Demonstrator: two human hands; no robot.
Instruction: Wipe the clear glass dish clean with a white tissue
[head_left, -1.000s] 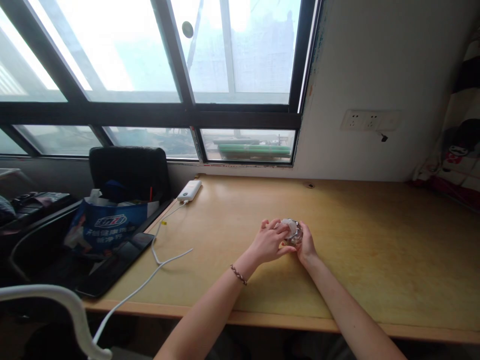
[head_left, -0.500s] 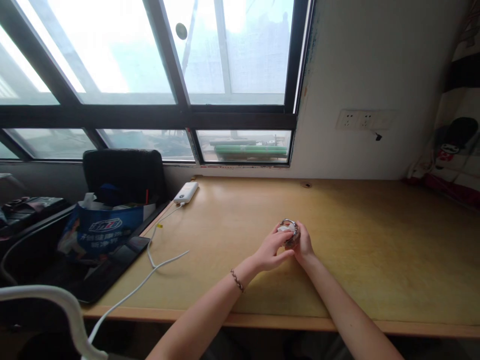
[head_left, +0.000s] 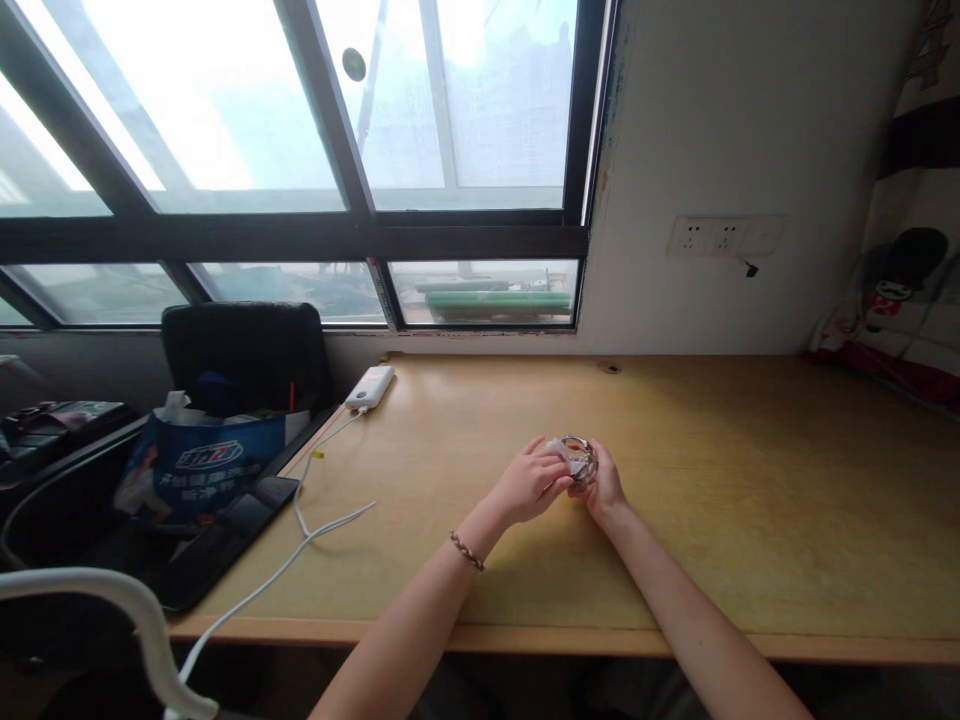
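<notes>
My right hand [head_left: 606,487] is closed around the right side of a small, round, see-through glass-like vessel [head_left: 583,447] with a shiny silvery rim. Its exact kind is hard to make out. A crumpled white piece, like tissue [head_left: 556,449], is pinched in my left hand [head_left: 531,483] at the vessel's left side. Both hands are held together above the wooden desk [head_left: 720,480], and my fingers hide much of the vessel's lower part. A braided bracelet [head_left: 466,551] is around my left wrist.
A white power bank [head_left: 370,387] lies at the desk's far left corner, with a white cable [head_left: 304,500] running down the left side. Left of the desk, a blue bag [head_left: 217,455] sits on a black chair [head_left: 244,340]. A white curved tube [head_left: 142,610] is at the lower left.
My left hand has shifted slightly left with the white tissue, pulling it from inside the rim to the vessel's left side. The right hand still holds the vessel.
</notes>
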